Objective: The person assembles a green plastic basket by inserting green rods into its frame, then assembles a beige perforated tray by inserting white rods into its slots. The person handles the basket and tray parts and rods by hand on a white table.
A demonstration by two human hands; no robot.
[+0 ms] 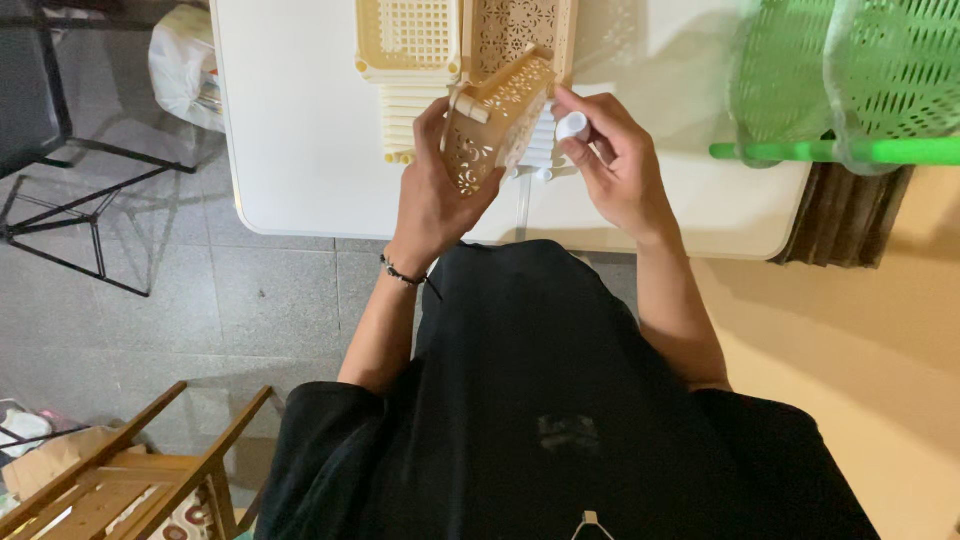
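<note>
Below our black shirt [540, 400], our left hand [435, 200] grips the light, stiff, brittle-looking perforated tan panel [495, 120] by its edge over the table [300, 120], while our right hand [615, 165] pinches a small white cap [573, 126].

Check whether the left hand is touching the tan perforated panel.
Touching. The head view shows the left hand wrapped around the lower end of the tan perforated panel, fingers against its edge, no gap visible.

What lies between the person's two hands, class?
In the head view, a tan perforated plastic panel lies between them: the left hand grips it, and the right hand, holding a small white cap, touches its edge.
</note>
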